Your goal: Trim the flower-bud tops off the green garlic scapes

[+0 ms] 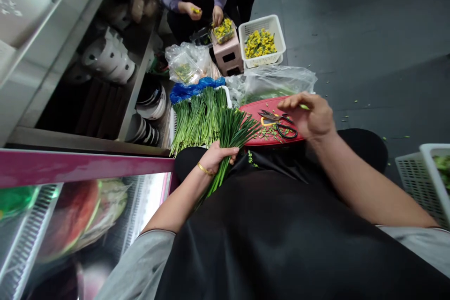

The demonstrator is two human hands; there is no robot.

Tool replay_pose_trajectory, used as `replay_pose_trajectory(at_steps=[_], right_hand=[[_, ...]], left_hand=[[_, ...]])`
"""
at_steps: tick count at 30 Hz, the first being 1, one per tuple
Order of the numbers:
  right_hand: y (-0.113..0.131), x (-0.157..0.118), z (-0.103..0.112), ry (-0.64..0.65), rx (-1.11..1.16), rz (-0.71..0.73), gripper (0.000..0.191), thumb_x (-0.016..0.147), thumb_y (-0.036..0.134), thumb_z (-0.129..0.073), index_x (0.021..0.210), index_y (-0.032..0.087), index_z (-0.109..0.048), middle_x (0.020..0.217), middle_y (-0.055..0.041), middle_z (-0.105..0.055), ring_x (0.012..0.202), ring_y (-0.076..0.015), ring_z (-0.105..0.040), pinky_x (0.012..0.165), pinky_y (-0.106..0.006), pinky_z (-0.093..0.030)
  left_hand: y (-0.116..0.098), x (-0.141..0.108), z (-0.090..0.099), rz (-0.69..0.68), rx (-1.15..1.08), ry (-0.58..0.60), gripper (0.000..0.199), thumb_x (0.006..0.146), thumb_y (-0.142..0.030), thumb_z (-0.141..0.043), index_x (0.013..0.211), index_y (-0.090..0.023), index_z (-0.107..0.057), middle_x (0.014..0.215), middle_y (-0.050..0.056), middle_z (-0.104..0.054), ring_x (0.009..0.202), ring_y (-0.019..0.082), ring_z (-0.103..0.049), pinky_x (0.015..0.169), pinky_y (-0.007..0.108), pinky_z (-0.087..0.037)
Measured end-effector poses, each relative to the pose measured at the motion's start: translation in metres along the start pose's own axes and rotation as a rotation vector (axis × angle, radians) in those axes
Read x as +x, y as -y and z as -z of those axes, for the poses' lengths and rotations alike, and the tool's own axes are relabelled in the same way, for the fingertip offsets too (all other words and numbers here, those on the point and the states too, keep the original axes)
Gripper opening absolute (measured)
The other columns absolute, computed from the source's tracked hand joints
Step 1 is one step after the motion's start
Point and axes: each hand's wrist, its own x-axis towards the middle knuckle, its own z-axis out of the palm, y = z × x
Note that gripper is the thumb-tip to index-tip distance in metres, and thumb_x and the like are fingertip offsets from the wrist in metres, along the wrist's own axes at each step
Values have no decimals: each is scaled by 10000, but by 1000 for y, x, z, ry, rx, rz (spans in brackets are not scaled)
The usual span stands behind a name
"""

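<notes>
My left hand [220,155], with a gold bracelet at the wrist, is wrapped round a bunch of long green chives [235,129] held above my lap. To the right, my right hand [314,117] is raised over the edge of a red stool top [255,108]. Its fingers are loosely bent and apart, with a small green scrap against them. Black-handled scissors [283,124] lie on the red top among several cut green bits. More chives [198,119] lie in rows in a white basket beside the left hand.
Opposite, a person's hands [218,15] handle yellow flowers in a clear box [224,32] on a pink stool [228,56]. A white basket [280,33] holds more flowers. Plastic bags [281,79] lie between us. Metal shelving [63,56] borders the left; another basket [415,178] stands right.
</notes>
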Motion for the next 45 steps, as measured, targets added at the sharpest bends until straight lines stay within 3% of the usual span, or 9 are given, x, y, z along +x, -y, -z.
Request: replay_pose_trajectory(at_steps=[4,8,17,22,27,33,38,42,45], right_hand=[[15,-7,8,195,-672,388,235,814,426,-620,757,208,-687,854,-74,-667,893,-231,-618,883,-432,-464],[-1,-13,-11,259,-881,535,174,813,351,-638,864,188,-671,947,-114,-665,948,-265,-598,861,-445,-459],[1,-13,-11,488,-513,38,186,762,374,-648,722,198,-689,776,-36,-688,754,-179,-617,742,-321,-479],[-7,-20,-8,488,-774,-75,152,731,295,-613,643,193,-683,697,-34,-649,671,-169,-582,694,-320,-455],[-14,-24,-21,265,-805,175,168,691,265,-581,538,196,-588,719,-58,-602,778,-204,-552,838,-403,-415],[-40,-19,-44,-70,-6,-232,133,611,339,-560,597,207,-540,659,-10,-570,645,-151,-513,657,-307,-436],[-55,4,4,-273,-323,-120,239,654,427,-585,572,209,-534,595,-1,-530,624,-149,-490,670,-316,-428],[-27,-2,39,169,-783,11,309,700,516,-657,646,211,-668,715,-66,-624,751,-222,-561,754,-398,-438],[5,-16,20,298,-961,352,266,726,476,-709,889,267,-726,1038,-86,-643,1100,-298,-523,974,-483,-372]], left_hand=[[-2,2,1,6,13,53,349,532,-372,-794,554,-126,-547,440,-11,-515,398,81,-453,426,234,-374],[-2,4,-1,-4,16,76,337,551,-364,-787,557,-126,-549,439,-14,-518,389,84,-458,425,236,-371],[3,4,4,4,-53,69,379,561,-401,-801,599,-132,-536,461,-27,-510,398,73,-451,434,231,-385],[3,4,5,-1,-71,49,406,534,-408,-818,660,-130,-551,456,-39,-506,396,72,-446,420,222,-374],[6,5,1,-26,-32,-3,401,528,-405,-819,633,-132,-545,441,-40,-506,374,72,-438,413,226,-364],[5,4,-8,-50,14,60,382,560,-396,-808,581,-132,-533,449,-26,-512,383,79,-450,411,229,-344],[5,4,-5,-58,3,57,363,553,-386,-797,571,-135,-535,444,-21,-512,385,83,-448,409,234,-348],[6,4,0,-25,2,61,355,552,-384,-790,576,-134,-540,437,-23,-506,380,79,-445,418,234,-365],[7,7,-3,20,10,87,367,534,-378,-801,579,-139,-527,437,-27,-511,378,77,-451,414,227,-370]])
